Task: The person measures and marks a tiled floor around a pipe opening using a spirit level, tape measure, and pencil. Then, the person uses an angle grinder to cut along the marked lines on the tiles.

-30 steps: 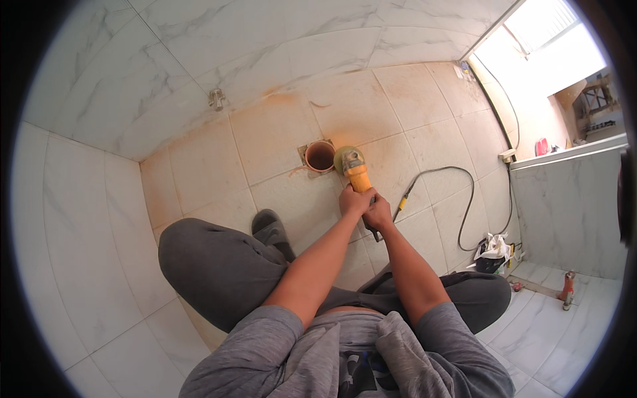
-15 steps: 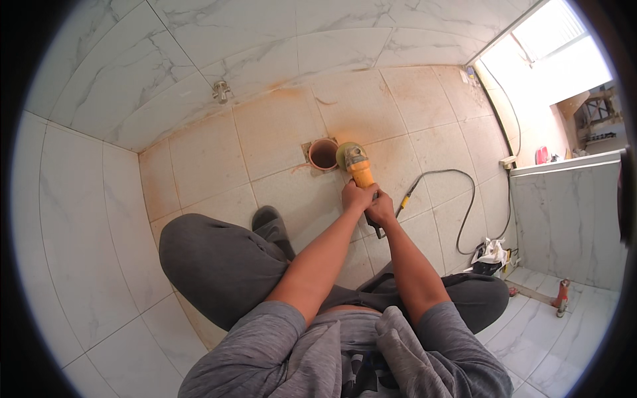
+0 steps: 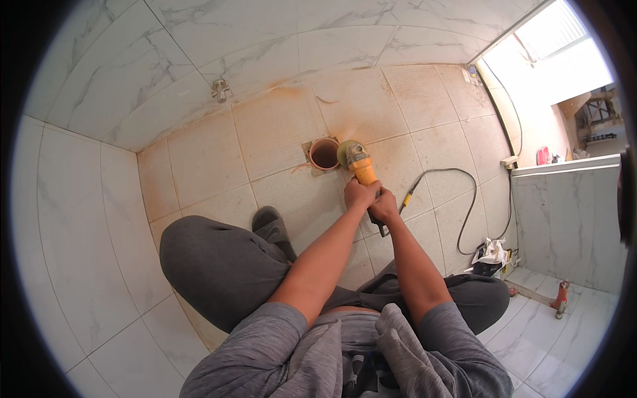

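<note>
Both of my hands are closed round a yellow angle grinder [image 3: 363,170]. My left hand [image 3: 361,194] wraps the body just behind its grey head, while my right hand [image 3: 384,205] grips the rear part. The grinder's round disc [image 3: 346,154] is at the right rim of an orange-brown pipe [image 3: 324,154], set in a square cutout in the tiled floor [image 3: 279,149]; I cannot tell whether it touches. Orange dust lies on the tiles beyond the disc. A dark power cord [image 3: 462,174] with a yellow section runs from the grinder to the right.
A metal valve [image 3: 220,90] sticks out low on the marbled wall [image 3: 252,60]. My sandalled foot [image 3: 271,225] rests left of the pipe. At right are a white-and-black bag [image 3: 490,255], a red-handled tool [image 3: 563,298], a cord connector [image 3: 509,162] and a bright doorway.
The grinder and both hands have shifted very slightly to the right and away from me. The dust beside the disc looks a little different. My grip is unchanged.
</note>
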`<state>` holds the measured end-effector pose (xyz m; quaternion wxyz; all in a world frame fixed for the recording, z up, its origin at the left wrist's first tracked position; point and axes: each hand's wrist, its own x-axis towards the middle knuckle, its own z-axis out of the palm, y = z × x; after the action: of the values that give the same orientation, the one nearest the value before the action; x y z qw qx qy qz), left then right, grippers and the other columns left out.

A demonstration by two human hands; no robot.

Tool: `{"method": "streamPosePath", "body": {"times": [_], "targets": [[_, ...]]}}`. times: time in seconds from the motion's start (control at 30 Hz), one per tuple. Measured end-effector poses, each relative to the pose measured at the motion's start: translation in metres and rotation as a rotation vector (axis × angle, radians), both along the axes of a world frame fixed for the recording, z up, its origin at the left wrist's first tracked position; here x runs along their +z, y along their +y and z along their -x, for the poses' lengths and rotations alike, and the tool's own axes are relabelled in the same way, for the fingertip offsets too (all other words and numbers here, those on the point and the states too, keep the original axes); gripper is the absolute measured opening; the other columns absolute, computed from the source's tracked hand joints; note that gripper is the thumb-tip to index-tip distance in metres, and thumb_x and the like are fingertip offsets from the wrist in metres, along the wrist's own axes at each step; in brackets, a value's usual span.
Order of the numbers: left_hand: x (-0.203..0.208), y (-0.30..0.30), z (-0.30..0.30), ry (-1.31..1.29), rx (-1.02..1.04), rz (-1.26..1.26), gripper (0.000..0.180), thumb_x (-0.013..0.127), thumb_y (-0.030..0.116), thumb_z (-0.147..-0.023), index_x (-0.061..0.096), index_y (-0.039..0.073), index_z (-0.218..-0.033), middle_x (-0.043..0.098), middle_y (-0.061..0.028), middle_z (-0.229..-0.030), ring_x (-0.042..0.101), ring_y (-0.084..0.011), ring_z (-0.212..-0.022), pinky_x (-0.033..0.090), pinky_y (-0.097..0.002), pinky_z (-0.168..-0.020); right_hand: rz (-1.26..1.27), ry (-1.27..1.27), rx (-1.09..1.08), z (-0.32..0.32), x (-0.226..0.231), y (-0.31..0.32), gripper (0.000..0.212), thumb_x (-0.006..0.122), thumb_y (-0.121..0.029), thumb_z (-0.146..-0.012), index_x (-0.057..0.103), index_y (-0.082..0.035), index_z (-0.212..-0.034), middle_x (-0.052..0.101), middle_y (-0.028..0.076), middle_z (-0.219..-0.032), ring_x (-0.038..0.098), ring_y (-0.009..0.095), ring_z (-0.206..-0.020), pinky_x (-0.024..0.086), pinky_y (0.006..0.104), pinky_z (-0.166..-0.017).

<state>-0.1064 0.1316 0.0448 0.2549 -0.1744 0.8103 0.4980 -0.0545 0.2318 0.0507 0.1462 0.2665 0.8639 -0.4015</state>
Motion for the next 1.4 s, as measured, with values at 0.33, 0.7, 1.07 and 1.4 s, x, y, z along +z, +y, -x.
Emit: {"method": "streamPosePath", "body": {"times": [0.33, 0.7, 1.07, 1.4], "targets": [[-0.011, 0.004, 0.006, 0.029, 0.003, -0.023, 0.069, 0.085, 0.050, -0.069, 0.072, -0.002, -0.112, 0.075, -0.0241, -0.109, 0.073, -0.0370, -0.104, 0.058, -0.0435, -0.090, -0.027, -0.008, 0.010, 0.008, 0.005, 0.000, 0.064, 0.078, -0.039, -0.075, 0.067, 0.007, -0.118, 0.073, 0.031, -0.102, 0.073, 0.042, -0.102, 0.056, 0.0445, -0.087], [-0.008, 0.006, 0.009, 0.020, -0.001, -0.030, 0.068, 0.085, 0.049, -0.069, 0.072, -0.001, -0.112, 0.075, -0.0238, -0.109, 0.073, -0.0366, -0.104, 0.057, -0.0435, -0.090, -0.034, 0.028, -0.002, 0.010, -0.006, 0.004, 0.060, 0.078, -0.037, -0.075, 0.068, 0.005, -0.117, 0.074, 0.030, -0.096, 0.074, 0.040, -0.095, 0.055, 0.0441, -0.082], [-0.014, 0.007, 0.017, 0.017, 0.001, -0.026, 0.069, 0.087, 0.049, -0.069, 0.072, -0.002, -0.113, 0.076, -0.0226, -0.108, 0.074, -0.0345, -0.103, 0.058, -0.0427, -0.089, -0.020, 0.049, -0.003, 0.016, -0.009, 0.005, 0.057, 0.077, -0.036, -0.075, 0.069, 0.005, -0.114, 0.074, 0.026, -0.088, 0.074, 0.036, -0.084, 0.055, 0.0425, -0.074], [-0.011, 0.008, 0.018, 0.027, 0.012, -0.039, 0.070, 0.087, 0.049, -0.067, 0.072, -0.003, -0.112, 0.075, -0.0234, -0.107, 0.074, -0.0350, -0.102, 0.058, -0.0429, -0.088, -0.027, 0.022, -0.001, 0.020, -0.009, 0.008, 0.058, 0.077, -0.036, -0.076, 0.069, 0.006, -0.115, 0.074, 0.029, -0.094, 0.074, 0.040, -0.092, 0.055, 0.0448, -0.081]]}}
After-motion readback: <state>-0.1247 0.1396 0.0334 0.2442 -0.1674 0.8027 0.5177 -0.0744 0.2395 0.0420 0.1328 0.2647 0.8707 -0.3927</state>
